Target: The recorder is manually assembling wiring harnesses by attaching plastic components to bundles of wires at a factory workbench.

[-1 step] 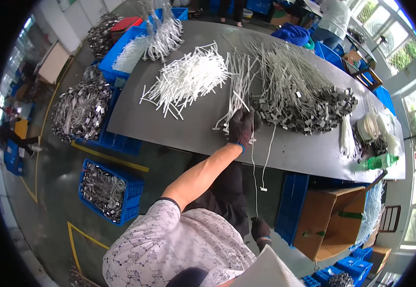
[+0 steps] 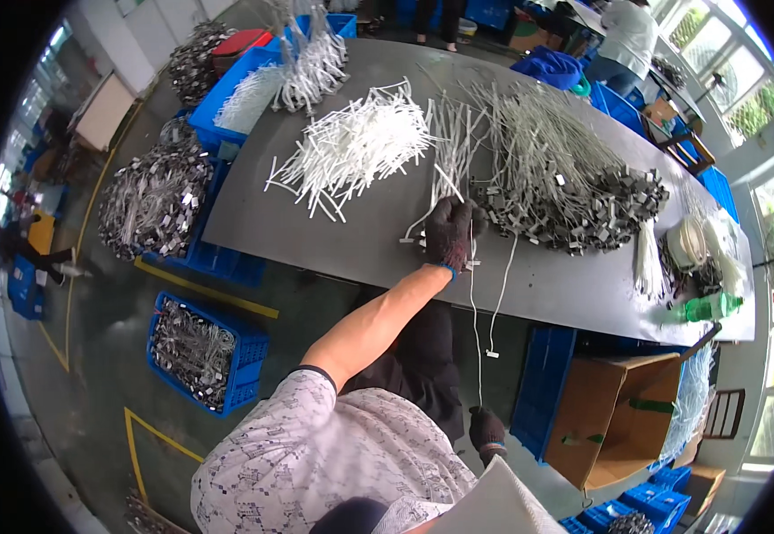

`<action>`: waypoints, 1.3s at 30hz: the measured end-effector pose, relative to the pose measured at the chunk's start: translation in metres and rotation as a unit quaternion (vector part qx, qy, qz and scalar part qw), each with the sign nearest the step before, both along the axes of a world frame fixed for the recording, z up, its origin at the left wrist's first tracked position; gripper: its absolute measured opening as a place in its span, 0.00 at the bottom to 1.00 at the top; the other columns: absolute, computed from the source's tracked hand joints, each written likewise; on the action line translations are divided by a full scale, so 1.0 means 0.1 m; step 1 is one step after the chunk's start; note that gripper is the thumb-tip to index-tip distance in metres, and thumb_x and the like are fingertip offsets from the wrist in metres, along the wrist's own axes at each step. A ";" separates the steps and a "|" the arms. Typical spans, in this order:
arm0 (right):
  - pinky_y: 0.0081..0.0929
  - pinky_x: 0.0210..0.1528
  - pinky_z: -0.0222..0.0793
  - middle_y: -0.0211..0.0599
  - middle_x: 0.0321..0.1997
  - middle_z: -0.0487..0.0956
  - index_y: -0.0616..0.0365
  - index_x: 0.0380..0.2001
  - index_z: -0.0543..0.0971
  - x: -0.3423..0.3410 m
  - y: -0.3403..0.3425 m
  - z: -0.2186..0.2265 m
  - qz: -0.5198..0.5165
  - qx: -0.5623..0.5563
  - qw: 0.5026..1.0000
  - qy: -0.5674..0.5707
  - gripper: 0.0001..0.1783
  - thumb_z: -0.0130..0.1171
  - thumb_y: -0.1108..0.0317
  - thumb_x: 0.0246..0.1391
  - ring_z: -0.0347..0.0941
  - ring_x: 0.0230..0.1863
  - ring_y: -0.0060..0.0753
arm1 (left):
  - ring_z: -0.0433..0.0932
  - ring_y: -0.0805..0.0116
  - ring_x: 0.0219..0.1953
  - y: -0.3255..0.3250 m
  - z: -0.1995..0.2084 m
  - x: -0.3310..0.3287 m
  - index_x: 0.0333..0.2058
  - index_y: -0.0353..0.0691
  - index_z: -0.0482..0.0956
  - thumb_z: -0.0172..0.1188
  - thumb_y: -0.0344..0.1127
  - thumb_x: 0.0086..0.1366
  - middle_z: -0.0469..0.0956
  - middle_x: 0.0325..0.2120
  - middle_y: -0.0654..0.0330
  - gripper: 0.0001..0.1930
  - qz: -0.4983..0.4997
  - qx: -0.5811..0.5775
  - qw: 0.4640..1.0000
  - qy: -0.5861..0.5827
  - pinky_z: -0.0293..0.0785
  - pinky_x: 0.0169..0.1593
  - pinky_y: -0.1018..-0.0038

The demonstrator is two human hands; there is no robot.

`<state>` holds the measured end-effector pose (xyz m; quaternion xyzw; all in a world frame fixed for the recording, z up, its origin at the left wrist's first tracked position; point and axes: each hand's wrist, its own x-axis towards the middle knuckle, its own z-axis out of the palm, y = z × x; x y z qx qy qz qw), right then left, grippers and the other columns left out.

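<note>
My left hand [image 2: 449, 233], in a dark knitted glove, is closed at the table's near edge. A short white tube [image 2: 447, 181] sticks out past its fingers. From this hand a thin white cable [image 2: 476, 334] runs taut down past the table edge to my right hand [image 2: 487, 429]. That hand, also gloved, is closed on the cable's lower end, low beside my body. Another white cable [image 2: 503, 289] hangs over the edge with a small connector at its tip. Beyond my left hand lies a narrow bunch of cables [image 2: 455, 133]. What the left fingers pinch is partly hidden.
White tubes [image 2: 351, 142] are heaped on the grey table [image 2: 253, 218]. Right of my left hand lies a large cable pile [image 2: 565, 178] with dark connectors. A green bottle [image 2: 712, 307] lies at right. A cardboard box [image 2: 623, 418] and blue crate [image 2: 253, 369] stand below.
The whole view has shifted very slightly. Both hands keep nearly the same places, with the cable still stretched between them.
</note>
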<state>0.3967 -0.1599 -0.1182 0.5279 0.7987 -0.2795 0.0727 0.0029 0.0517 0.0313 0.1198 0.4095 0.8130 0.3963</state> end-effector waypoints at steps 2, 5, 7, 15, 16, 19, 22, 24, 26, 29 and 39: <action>0.48 0.42 0.77 0.48 0.39 0.84 0.47 0.43 0.83 0.06 0.03 -0.11 0.013 0.010 1.000 -0.004 0.13 0.52 0.65 0.60 0.81 0.41 0.55 | 0.83 0.69 0.27 -0.12 0.23 -0.07 0.37 0.35 0.76 0.57 0.32 0.72 0.83 0.28 0.57 0.07 0.010 -0.002 0.999 0.053 0.82 0.33 0.72; 0.49 0.42 0.77 0.48 0.39 0.84 0.47 0.43 0.84 -0.01 0.11 -0.11 0.029 0.023 0.999 -0.005 0.13 0.52 0.65 0.60 0.81 0.41 0.55 | 0.81 0.72 0.27 -0.24 0.23 -0.15 0.37 0.36 0.76 0.56 0.33 0.73 0.80 0.25 0.61 0.07 0.004 -0.008 0.996 0.094 0.82 0.35 0.74; 0.49 0.42 0.77 0.48 0.39 0.84 0.47 0.44 0.84 -0.07 0.09 -0.06 0.028 0.020 0.999 -0.002 0.13 0.52 0.66 0.60 0.81 0.41 0.55 | 0.81 0.72 0.27 -0.32 0.22 -0.22 0.38 0.35 0.77 0.58 0.33 0.72 0.80 0.25 0.61 0.07 -0.044 -0.030 0.993 0.103 0.83 0.36 0.74; 0.49 0.40 0.76 0.49 0.37 0.83 0.50 0.43 0.84 0.07 0.01 -0.24 0.070 0.014 0.997 0.023 0.14 0.50 0.66 0.62 0.81 0.40 0.56 | 0.81 0.76 0.31 -0.33 -0.10 -0.56 0.39 0.35 0.83 0.65 0.42 0.69 0.83 0.30 0.63 0.14 -0.324 -0.131 0.914 0.204 0.80 0.38 0.78; 0.50 0.39 0.75 0.49 0.37 0.83 0.53 0.42 0.83 -0.03 0.11 -0.27 0.085 0.028 0.995 0.035 0.12 0.53 0.67 0.61 0.80 0.38 0.56 | 0.81 0.76 0.32 -0.39 0.14 -0.42 0.38 0.35 0.83 0.64 0.43 0.69 0.83 0.31 0.63 0.14 -0.302 -0.104 0.931 0.176 0.80 0.38 0.78; 0.33 0.31 0.73 0.36 0.31 0.82 0.56 0.43 0.84 -0.85 0.67 0.19 0.017 0.079 0.966 0.247 0.12 0.57 0.63 0.63 0.78 0.29 0.35 | 0.80 0.76 0.32 -0.46 -0.30 -0.09 0.36 0.35 0.83 0.65 0.43 0.69 0.83 0.31 0.62 0.14 -0.289 -0.089 0.938 0.169 0.80 0.38 0.78; 0.18 0.21 0.63 0.21 0.27 0.75 0.57 0.43 0.83 -1.76 0.94 1.19 -0.245 -0.075 0.841 0.476 0.16 0.57 0.56 0.67 0.65 0.21 0.13 | 0.79 0.78 0.32 -0.62 -0.33 0.23 0.35 0.35 0.84 0.65 0.46 0.69 0.83 0.28 0.63 0.17 -0.332 -0.092 0.913 0.216 0.77 0.36 0.78; 0.22 0.26 0.64 0.21 0.27 0.74 0.61 0.42 0.82 -1.84 1.15 1.19 -0.269 -0.049 0.823 0.498 0.18 0.54 0.56 0.69 0.66 0.26 0.15 | 0.77 0.80 0.31 -0.71 -0.13 0.28 0.34 0.34 0.85 0.65 0.47 0.68 0.83 0.27 0.63 0.18 -0.337 -0.049 0.891 0.301 0.75 0.36 0.76; 0.26 0.31 0.65 0.21 0.27 0.72 0.64 0.41 0.82 -1.97 1.29 1.18 -0.289 -0.029 0.806 0.516 0.20 0.51 0.57 0.70 0.67 0.30 0.16 | 0.77 0.80 0.31 -0.70 -0.01 0.21 0.34 0.34 0.85 0.64 0.47 0.68 0.83 0.27 0.63 0.18 -0.354 -0.063 0.883 0.301 0.75 0.36 0.76; 0.23 0.32 0.64 0.25 0.29 0.75 0.65 0.40 0.82 -2.04 1.36 1.22 -0.307 -0.033 0.784 0.538 0.23 0.48 0.54 0.72 0.66 0.32 0.16 | 0.76 0.79 0.30 -0.78 -0.07 0.25 0.34 0.33 0.85 0.64 0.45 0.68 0.82 0.25 0.63 0.17 -0.344 -0.048 0.890 0.295 0.75 0.36 0.76; 0.40 0.39 0.74 0.50 0.36 0.80 0.70 0.66 0.61 -2.08 1.64 1.12 0.048 0.316 0.886 0.336 0.43 0.64 0.74 0.45 0.78 0.36 0.54 | 0.77 0.78 0.32 -0.81 0.03 0.21 0.37 0.33 0.83 0.67 0.43 0.66 0.81 0.28 0.62 0.15 -0.355 -0.121 0.883 0.281 0.75 0.37 0.75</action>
